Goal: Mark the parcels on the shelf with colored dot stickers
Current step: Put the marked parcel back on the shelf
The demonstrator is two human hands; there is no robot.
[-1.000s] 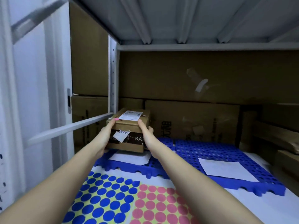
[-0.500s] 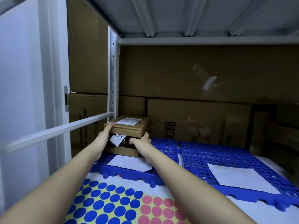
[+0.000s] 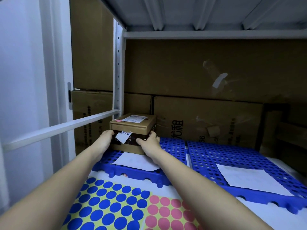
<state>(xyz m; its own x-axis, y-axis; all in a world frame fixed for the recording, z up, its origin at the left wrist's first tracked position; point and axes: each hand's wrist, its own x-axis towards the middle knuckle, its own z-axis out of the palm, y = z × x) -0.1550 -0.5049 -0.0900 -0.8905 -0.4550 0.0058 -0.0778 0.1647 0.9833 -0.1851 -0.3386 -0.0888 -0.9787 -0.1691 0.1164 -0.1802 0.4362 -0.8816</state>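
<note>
parcel: small brown box (image 3: 132, 130) on the blue perforated mat (image 3: 207, 151), far left corner of the shelf, about 11 o'clock from centre
sticker: pink dot (image 3: 118, 121) on its top, near-left corner
left hand (image 3: 106, 140): fingers curled round the box's left side
right hand (image 3: 147, 141): grips its front right corner
sticker sheets: blue dots (image 3: 108, 203) at 7 o'clock, pink dots (image 3: 167, 213) at 6

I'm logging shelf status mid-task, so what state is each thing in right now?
small parcel: closed, standing on the blue mat, pink dot on its top, front label torn.
left hand: grips the parcel's left side.
right hand: grips the parcel's front right corner.
blue dot sheet: lying flat, dots in place where visible.
pink dot sheet: lying flat.
blue mat: flat on the shelf, two loose papers on it.
</note>
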